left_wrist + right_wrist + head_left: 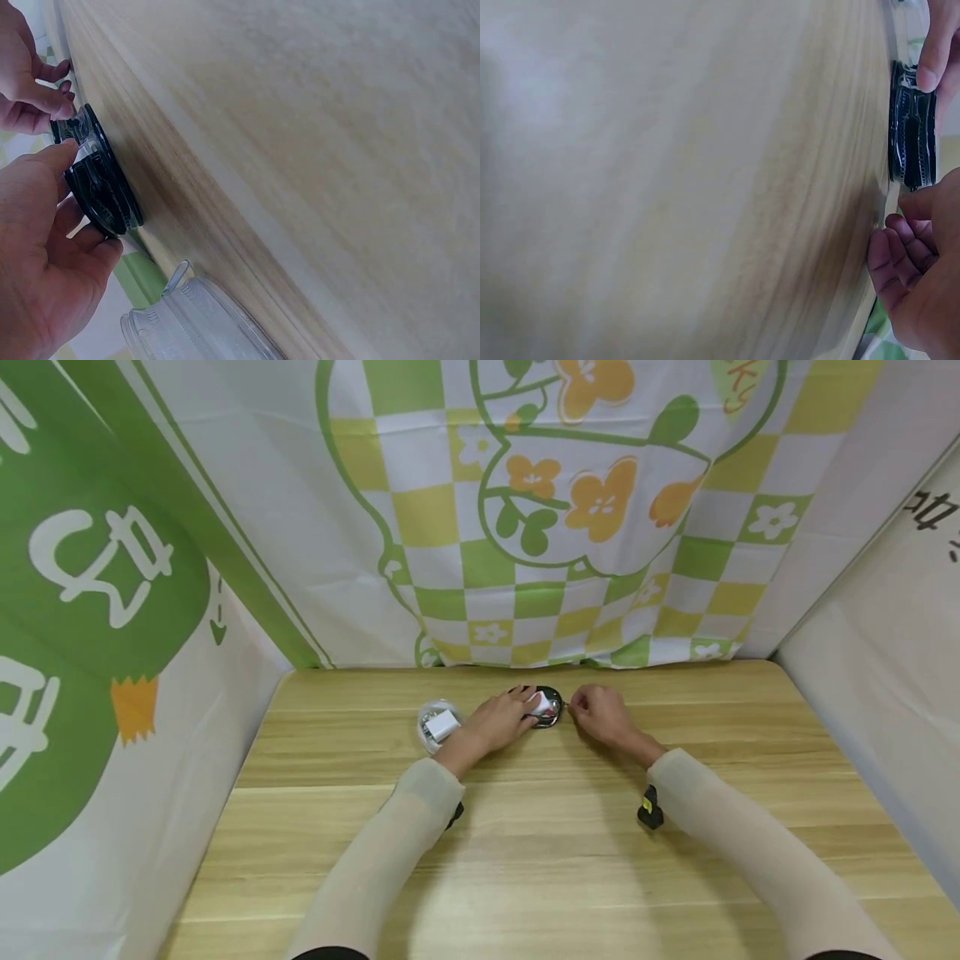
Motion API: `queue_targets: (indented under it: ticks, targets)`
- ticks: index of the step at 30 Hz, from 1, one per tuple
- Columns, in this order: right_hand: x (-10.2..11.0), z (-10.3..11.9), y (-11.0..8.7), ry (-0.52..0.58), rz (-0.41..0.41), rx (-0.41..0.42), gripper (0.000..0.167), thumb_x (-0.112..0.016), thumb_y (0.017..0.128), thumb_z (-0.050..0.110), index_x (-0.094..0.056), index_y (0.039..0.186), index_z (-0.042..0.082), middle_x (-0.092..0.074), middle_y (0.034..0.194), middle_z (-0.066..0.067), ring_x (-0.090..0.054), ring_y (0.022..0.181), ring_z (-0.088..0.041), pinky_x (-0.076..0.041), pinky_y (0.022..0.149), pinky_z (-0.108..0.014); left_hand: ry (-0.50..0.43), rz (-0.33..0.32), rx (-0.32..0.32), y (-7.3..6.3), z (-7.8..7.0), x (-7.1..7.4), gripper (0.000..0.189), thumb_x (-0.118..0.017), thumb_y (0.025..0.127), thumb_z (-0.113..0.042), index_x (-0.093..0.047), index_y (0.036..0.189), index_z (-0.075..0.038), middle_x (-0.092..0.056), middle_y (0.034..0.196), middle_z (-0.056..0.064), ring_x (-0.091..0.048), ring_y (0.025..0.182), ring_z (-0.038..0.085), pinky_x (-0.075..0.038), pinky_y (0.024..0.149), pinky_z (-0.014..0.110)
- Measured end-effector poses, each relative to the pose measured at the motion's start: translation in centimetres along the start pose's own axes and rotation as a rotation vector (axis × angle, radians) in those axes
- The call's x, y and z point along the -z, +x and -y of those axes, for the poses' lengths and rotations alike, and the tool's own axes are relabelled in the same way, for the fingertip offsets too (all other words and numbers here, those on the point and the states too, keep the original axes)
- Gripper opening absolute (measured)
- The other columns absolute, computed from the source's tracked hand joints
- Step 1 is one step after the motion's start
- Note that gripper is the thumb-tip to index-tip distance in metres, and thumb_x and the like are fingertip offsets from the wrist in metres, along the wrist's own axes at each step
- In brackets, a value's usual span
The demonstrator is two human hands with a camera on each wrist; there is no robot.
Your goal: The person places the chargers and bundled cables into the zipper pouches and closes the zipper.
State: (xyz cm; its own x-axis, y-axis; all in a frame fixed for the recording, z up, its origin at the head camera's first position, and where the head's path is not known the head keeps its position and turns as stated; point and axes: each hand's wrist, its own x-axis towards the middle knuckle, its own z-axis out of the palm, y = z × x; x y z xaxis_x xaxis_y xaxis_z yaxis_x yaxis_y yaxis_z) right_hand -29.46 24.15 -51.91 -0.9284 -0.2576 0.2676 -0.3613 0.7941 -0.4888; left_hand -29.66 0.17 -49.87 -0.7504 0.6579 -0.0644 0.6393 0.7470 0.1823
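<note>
A small rounded pouch (553,717) with black edges and a see-through top lies near the table's back edge, a white item (542,702) showing in it. My left hand (498,720) grips the pouch from its left, thumb over the near side and fingers round the far side. At the pouch's right end, my right hand (603,717) pinches the small zipper pull, mostly hidden by the fingertips. A zip track runs along the black side wall (913,135) in the right wrist view. Left of my left hand sits a clear round zip pouch (206,322) containing a white charger block (442,725).
The wood-grain table (525,843) ends at a hanging printed cloth (555,610) just behind the pouches. More cloth walls (885,635) stand at the left and right sides.
</note>
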Motion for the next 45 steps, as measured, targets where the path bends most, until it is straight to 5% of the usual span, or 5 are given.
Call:
queue_targets:
  ticks: [10,23,31,37,45]
  targets:
    - [-0.3,-0.1,1.0,0.004,0.031,-0.080,0.011,-0.068,0.093,0.008,-0.076,0.090,0.003,-0.073,0.080,-0.006,-0.066,0.075,-0.024,-0.056,0.072,-0.043,-0.017,0.016,0.006,-0.1,-0.2,0.0,0.057,-0.047,0.115,-0.034,-0.035,0.166,-0.013,-0.031,0.173,0.011,-0.033,0.158,0.033,-0.039,0.122,0.053]
    - [-0.3,0.5,0.1,0.030,0.058,-0.015,0.008,-0.071,0.090,0.008,-0.077,0.089,0.002,-0.073,0.079,-0.006,-0.066,0.073,-0.020,-0.056,0.070,-0.040,-0.072,-0.074,0.022,-0.2,-0.2,0.8,0.055,-0.064,0.106,-0.018,-0.049,0.158,-0.005,-0.039,0.167,0.017,-0.033,0.157,0.036,-0.031,0.128,0.049]
    - [-0.6,1.2,-1.3,0.035,0.053,0.016,0.006,-0.072,0.089,0.006,-0.077,0.089,0.002,-0.073,0.078,-0.005,-0.066,0.071,-0.018,-0.057,0.067,-0.038,-0.081,-0.061,0.147,-0.6,-1.9,0.9,0.068,-0.065,0.105,-0.043,-0.050,0.156,0.000,-0.038,0.167,0.022,-0.033,0.157,0.036,-0.032,0.127,0.047]
    - [-0.8,1.8,-2.0,0.050,0.027,0.028,0.005,-0.074,0.088,0.005,-0.077,0.088,0.002,-0.074,0.079,-0.006,-0.067,0.070,-0.016,-0.058,0.066,-0.035,-0.023,-0.113,0.169,-0.5,-2.3,0.2,0.072,-0.067,0.103,-0.049,-0.053,0.153,0.001,-0.045,0.163,0.020,-0.038,0.155,0.035,-0.031,0.128,0.045]
    - [-1.1,2.6,-2.6,0.054,0.030,0.057,0.004,-0.075,0.087,0.004,-0.078,0.088,0.002,-0.075,0.079,-0.005,-0.067,0.070,-0.014,-0.059,0.065,-0.031,-0.040,-0.082,0.203,-0.7,-2.3,0.1,0.073,-0.063,0.104,-0.052,-0.049,0.158,-0.005,-0.037,0.169,0.015,-0.032,0.159,0.031,-0.034,0.126,0.045]
